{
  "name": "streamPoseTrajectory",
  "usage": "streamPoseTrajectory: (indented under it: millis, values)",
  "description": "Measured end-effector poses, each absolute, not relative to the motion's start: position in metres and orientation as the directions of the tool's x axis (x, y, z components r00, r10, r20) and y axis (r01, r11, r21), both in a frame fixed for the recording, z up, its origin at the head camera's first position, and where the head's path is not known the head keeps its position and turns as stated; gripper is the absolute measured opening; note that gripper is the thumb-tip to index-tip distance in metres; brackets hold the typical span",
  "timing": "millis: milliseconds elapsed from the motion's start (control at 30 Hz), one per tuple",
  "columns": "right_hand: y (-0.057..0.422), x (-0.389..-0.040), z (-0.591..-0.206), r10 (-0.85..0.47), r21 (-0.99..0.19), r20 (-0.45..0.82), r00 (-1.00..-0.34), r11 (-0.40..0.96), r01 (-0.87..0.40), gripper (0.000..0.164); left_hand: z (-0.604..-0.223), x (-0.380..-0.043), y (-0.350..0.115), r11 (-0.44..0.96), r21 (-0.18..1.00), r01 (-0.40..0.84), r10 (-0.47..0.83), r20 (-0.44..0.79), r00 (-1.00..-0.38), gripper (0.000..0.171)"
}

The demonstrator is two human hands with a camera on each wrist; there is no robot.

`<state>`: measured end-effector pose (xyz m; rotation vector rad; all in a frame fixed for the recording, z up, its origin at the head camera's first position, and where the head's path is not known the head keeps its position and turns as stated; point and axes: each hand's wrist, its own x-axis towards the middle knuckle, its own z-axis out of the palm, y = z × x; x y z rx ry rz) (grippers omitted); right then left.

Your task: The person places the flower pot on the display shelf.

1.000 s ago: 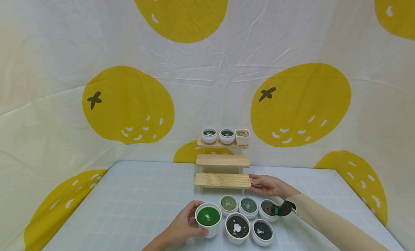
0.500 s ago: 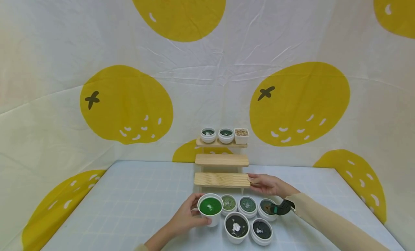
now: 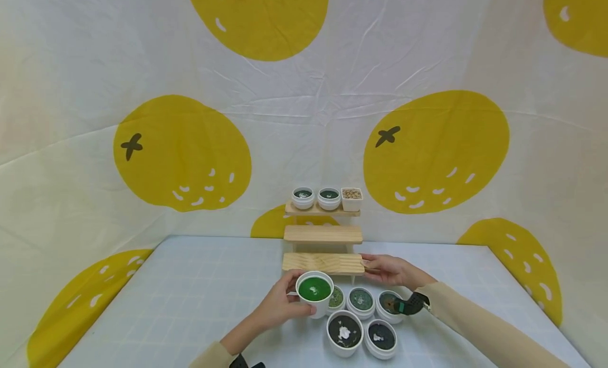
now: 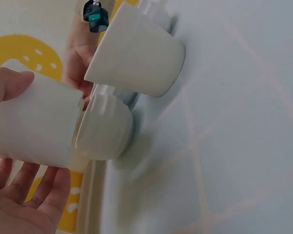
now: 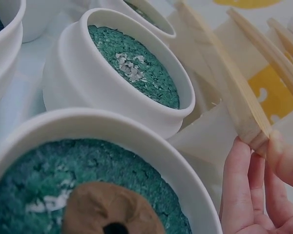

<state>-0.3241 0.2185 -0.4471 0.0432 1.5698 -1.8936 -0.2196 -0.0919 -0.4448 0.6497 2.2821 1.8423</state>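
Observation:
My left hand (image 3: 277, 303) grips a white pot (image 3: 321, 309) with a bright green surface, thumb and fingers on opposite sides of its wall. This pot is raised and overlaps the front board's lower edge in the head view. In the left wrist view the thumb lies over the held pot (image 4: 36, 119), fingers beneath. My right hand (image 3: 393, 272) pinches the right end of the lowest board (image 3: 323, 262) of a three-tier wooden stand. The right wrist view shows the thumb and fingertips on the end of that board (image 5: 234, 92).
Several white pots stand before the stand: a pot with light green filling (image 3: 338, 297), a teal one (image 3: 361, 300), one with a brown piece (image 3: 387, 303), and two dark-filled pots (image 3: 344, 332). The top board (image 3: 323, 209) bears two round pots and a square pot (image 3: 352, 201).
My left hand has lifted the green-topped pot and moved it away from me and slightly right, toward the stand. The right hand keeps its hold on the lowest board.

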Motion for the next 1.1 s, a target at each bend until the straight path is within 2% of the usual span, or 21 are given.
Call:
streamPoseTrajectory:
  millis: [467,667,1100]
  values:
    - [0.217,-0.325,-0.452,-0.448,-0.868,-0.431,-0.783,-0.032,0.496,0.064,-0.424,-0.235,-0.074,0.154,0.943,0.294,0.401,0.212,-0.891,0.067]
    - [0.218,-0.325,-0.452,-0.455,-0.866,-0.43,-0.78,-0.036,0.499,0.064,-0.414,-0.245,-0.064,0.216,0.924,0.316,0.37,0.222,-0.902,0.066]
    - [0.219,-0.324,-0.449,-0.468,-0.856,-0.435,-0.769,-0.049,0.515,0.064,-0.4,-0.272,-0.042,0.251,0.917,0.309,0.297,0.231,-0.927,0.069]
